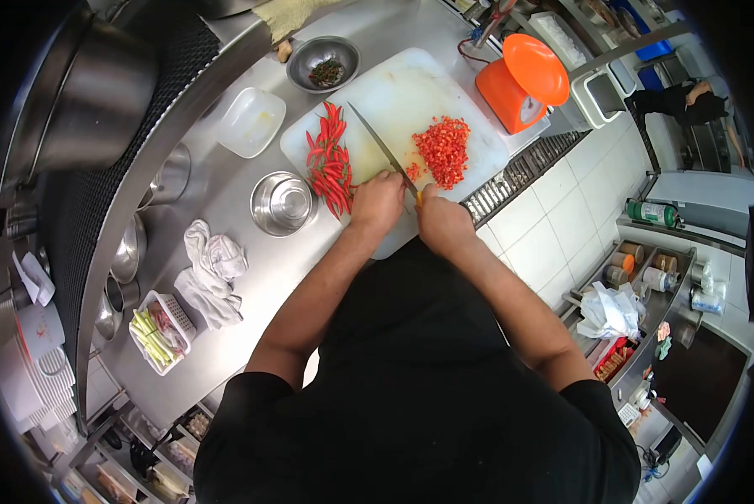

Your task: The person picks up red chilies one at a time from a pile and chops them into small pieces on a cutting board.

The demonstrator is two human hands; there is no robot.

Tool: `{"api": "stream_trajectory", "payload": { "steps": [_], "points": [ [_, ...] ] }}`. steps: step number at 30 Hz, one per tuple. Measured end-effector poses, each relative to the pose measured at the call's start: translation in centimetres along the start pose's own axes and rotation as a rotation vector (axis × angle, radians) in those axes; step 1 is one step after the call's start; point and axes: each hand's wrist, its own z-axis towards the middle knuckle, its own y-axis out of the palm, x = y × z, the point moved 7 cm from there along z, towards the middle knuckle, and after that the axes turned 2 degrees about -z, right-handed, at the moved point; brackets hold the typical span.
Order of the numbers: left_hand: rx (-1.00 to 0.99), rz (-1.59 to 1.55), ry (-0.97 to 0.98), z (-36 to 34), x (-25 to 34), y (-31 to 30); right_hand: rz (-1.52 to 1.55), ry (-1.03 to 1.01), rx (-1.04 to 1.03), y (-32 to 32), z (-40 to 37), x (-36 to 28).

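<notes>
Red chilies [331,160] lie in a heap on the white board [411,84], touching the left hand [377,202]. That hand is curled down on the board; I cannot tell if it holds anything. The right hand [442,223], close beside it, is closed tight on the knife [383,147]. Chopped red bits [444,149] sit just past the right hand.

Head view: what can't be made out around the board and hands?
All head view:
Handle of the knife: wrapped by the right hand, only an orange sliver shows.
Under the left hand: covered by the hand itself.
Contents of the steel bowl: too small.
Dial of the scale: too small to read.
</notes>
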Motion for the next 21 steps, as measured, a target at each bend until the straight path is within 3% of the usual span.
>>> {"api": "stream_trajectory", "payload": {
  "steps": [8, 21],
  "points": [
    [0.024, -0.046, 0.005, -0.3, 0.1, -0.2, 0.131, 0.029, -0.063, -0.3, 1.2, 2.0],
    [0.071, -0.001, 0.01, -0.4, 0.2, -0.4, 0.08, 0.037, 0.065, -0.9, 0.9, 4.8]
  ]
}}
